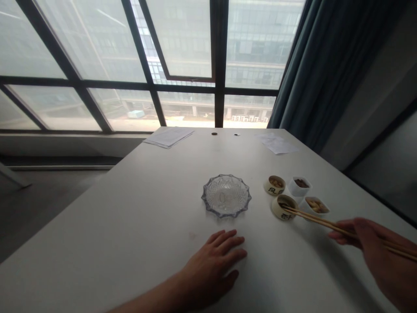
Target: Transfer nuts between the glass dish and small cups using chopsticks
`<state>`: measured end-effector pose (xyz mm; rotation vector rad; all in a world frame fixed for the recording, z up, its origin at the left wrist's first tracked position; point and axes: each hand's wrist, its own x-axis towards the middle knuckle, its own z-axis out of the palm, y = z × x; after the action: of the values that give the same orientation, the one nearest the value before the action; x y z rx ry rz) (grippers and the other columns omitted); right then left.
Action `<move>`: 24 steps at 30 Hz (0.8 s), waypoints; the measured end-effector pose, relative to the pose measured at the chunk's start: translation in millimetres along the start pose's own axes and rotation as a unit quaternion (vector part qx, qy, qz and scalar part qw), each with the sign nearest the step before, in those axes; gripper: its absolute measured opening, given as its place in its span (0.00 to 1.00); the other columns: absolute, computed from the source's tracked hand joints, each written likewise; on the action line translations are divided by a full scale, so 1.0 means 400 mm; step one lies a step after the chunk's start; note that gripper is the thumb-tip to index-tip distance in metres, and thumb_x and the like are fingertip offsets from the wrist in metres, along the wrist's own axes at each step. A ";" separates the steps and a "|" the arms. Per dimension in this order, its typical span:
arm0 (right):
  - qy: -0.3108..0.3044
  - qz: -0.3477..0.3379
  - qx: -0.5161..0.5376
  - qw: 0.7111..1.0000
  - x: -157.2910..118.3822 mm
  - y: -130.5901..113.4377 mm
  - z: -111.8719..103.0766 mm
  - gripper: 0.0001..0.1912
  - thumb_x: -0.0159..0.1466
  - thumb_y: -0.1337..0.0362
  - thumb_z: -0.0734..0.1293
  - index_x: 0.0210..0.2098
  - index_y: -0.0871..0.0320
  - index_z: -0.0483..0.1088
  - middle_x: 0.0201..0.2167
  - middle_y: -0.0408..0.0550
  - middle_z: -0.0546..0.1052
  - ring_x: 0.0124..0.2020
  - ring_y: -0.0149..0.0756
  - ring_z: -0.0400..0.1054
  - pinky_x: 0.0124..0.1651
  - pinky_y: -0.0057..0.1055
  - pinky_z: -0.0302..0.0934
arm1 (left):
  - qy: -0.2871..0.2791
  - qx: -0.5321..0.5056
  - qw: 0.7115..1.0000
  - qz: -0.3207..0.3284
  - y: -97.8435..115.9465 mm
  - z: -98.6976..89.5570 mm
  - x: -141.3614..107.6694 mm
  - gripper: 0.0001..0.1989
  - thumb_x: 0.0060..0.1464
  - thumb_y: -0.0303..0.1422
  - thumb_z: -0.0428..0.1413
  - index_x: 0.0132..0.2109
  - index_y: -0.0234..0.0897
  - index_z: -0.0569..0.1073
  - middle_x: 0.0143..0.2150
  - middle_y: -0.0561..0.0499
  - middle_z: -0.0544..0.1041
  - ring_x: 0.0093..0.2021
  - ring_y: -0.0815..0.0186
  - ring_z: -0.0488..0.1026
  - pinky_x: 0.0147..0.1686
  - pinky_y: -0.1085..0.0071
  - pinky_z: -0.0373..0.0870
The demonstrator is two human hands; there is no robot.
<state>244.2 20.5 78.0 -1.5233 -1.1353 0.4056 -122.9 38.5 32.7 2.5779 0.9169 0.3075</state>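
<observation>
My right hand (368,243) is closed around a pair of wooden chopsticks (312,217). Their tips reach into a cream round cup (280,211) with dark lettering, whose contents are hard to make out. Behind it stands a similar cup (271,189) with brownish pieces inside. To the right are a white container (295,188) of dark pieces and another white container (309,208) of yellowish pieces. Flat on the table lies my left hand (216,261), fingers spread and holding nothing. Just beyond it sits a clear glass dish (226,198) with a scalloped, pointed rim.
A white table (146,208) stretches toward the large window (189,43). Stacked papers (168,137) lie at its far left, and a loose sheet (276,143) at the far right. A round dark hole (214,134) shows near the far edge. Dark curtains (312,65) hang at right.
</observation>
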 end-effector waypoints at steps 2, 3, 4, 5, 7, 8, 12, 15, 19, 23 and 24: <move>0.025 0.027 -0.020 0.999 -0.007 -0.020 0.000 0.16 0.63 0.48 0.70 0.33 0.55 0.75 0.24 0.50 0.82 0.24 0.48 0.80 0.26 0.34 0.77 | -0.004 0.003 1.000 0.001 0.000 -0.002 0.001 0.28 0.57 0.27 0.55 0.63 0.48 0.65 0.71 0.52 0.63 0.72 0.54 0.55 0.69 0.51 0.53; 0.035 0.032 -0.023 0.999 -0.010 -0.027 0.000 0.17 0.62 0.47 0.70 0.33 0.55 0.75 0.23 0.50 0.81 0.25 0.48 0.80 0.27 0.34 0.77 | -0.005 0.005 1.000 0.000 0.000 -0.003 0.001 0.28 0.57 0.27 0.55 0.63 0.48 0.65 0.71 0.53 0.63 0.72 0.54 0.55 0.69 0.51 0.53; 0.038 0.029 -0.019 0.999 -0.011 -0.031 -0.002 0.17 0.62 0.47 0.69 0.33 0.55 0.75 0.24 0.50 0.81 0.25 0.48 0.80 0.28 0.35 0.78 | -0.005 0.007 1.000 -0.001 0.000 -0.003 0.001 0.28 0.57 0.26 0.55 0.63 0.49 0.65 0.71 0.53 0.63 0.72 0.55 0.54 0.69 0.51 0.53; 0.039 0.026 -0.015 0.999 -0.012 -0.033 -0.004 0.17 0.62 0.46 0.69 0.34 0.55 0.76 0.24 0.50 0.81 0.25 0.48 0.80 0.29 0.35 0.78 | -0.004 0.007 1.000 -0.002 -0.001 -0.003 0.001 0.28 0.57 0.26 0.54 0.63 0.49 0.65 0.71 0.53 0.63 0.72 0.55 0.54 0.69 0.51 0.53; 0.039 0.020 -0.007 0.999 -0.013 -0.031 -0.009 0.17 0.63 0.47 0.70 0.34 0.55 0.76 0.24 0.49 0.81 0.26 0.47 0.80 0.31 0.35 0.78 | -0.001 0.007 1.000 -0.003 -0.002 -0.002 0.002 0.28 0.57 0.25 0.54 0.63 0.49 0.66 0.71 0.53 0.63 0.72 0.54 0.54 0.69 0.50 0.53; 0.040 0.014 -0.003 0.999 -0.015 -0.030 -0.011 0.17 0.63 0.47 0.69 0.35 0.55 0.76 0.25 0.49 0.82 0.26 0.45 0.80 0.32 0.34 0.77 | -0.001 0.007 1.000 -0.003 -0.003 -0.002 0.002 0.28 0.57 0.25 0.54 0.63 0.49 0.66 0.71 0.52 0.63 0.72 0.54 0.54 0.69 0.50 0.53; 0.080 -0.059 0.029 0.995 -0.037 -0.023 -0.009 0.14 0.67 0.52 0.68 0.38 0.56 0.78 0.30 0.48 0.82 0.28 0.41 0.80 0.38 0.33 0.76 | -0.003 0.007 1.000 0.001 -0.008 -0.001 0.002 0.27 0.58 0.26 0.54 0.63 0.49 0.66 0.70 0.52 0.64 0.72 0.53 0.55 0.69 0.50 0.54; 0.067 -0.141 0.032 0.987 -0.062 -0.006 0.002 0.10 0.68 0.57 0.68 0.39 0.55 0.79 0.38 0.48 0.82 0.32 0.39 0.80 0.42 0.33 0.74 | 0.002 0.008 1.000 0.001 -0.008 -0.002 0.002 0.27 0.58 0.27 0.54 0.63 0.49 0.66 0.70 0.52 0.64 0.72 0.54 0.55 0.69 0.51 0.54; -0.017 -0.217 0.010 0.976 -0.091 0.040 0.034 0.06 0.68 0.63 0.68 0.40 0.52 0.79 0.44 0.47 0.80 0.39 0.39 0.79 0.44 0.33 0.73 | 0.011 0.015 1.000 0.000 -0.008 0.000 0.002 0.27 0.58 0.27 0.55 0.63 0.49 0.67 0.69 0.52 0.65 0.71 0.55 0.56 0.69 0.52 0.54; -0.083 -0.309 0.006 0.947 -0.116 0.053 0.069 0.08 0.68 0.67 0.67 0.43 0.50 0.79 0.44 0.47 0.80 0.42 0.39 0.78 0.46 0.33 0.72 | 0.022 0.031 0.999 -0.006 -0.011 0.006 0.003 0.28 0.60 0.29 0.54 0.65 0.49 0.65 0.70 0.51 0.64 0.71 0.55 0.56 0.69 0.51 0.54; -0.092 -0.336 0.001 0.937 -0.118 0.046 0.072 0.09 0.68 0.67 0.67 0.44 0.51 0.79 0.44 0.47 0.80 0.43 0.39 0.78 0.46 0.32 0.72 | 0.023 0.035 0.999 -0.007 -0.011 0.007 0.003 0.28 0.60 0.29 0.54 0.66 0.49 0.65 0.70 0.50 0.64 0.71 0.54 0.55 0.69 0.51 0.54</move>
<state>207.7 -0.2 37.5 -1.0163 -1.7134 0.0770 -123.4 41.7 28.3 2.6365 0.9791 0.3378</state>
